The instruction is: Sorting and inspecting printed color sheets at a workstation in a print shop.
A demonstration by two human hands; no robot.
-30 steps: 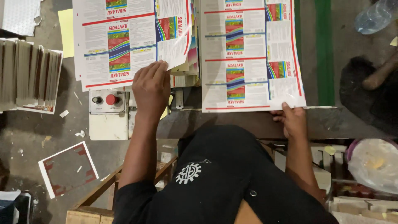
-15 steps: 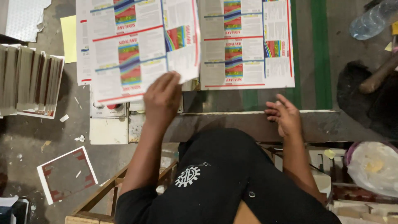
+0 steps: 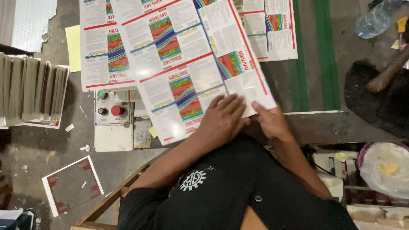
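Both hands lie on a big printed sheet (image 3: 187, 72) that sits skewed across the dark workbench (image 3: 324, 125). The left hand (image 3: 221, 119) lies flat on the sheet's near edge, the right hand (image 3: 270, 121) touches its near corner. Left of the sheet sits a button box (image 3: 111, 111).

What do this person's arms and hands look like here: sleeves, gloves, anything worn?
Both hands, left hand and right hand, are bare: no gloves, rings or watch visible. The forearms are uncovered. A black short-sleeved shirt with a white gear-shaped emblem covers the upper arms.
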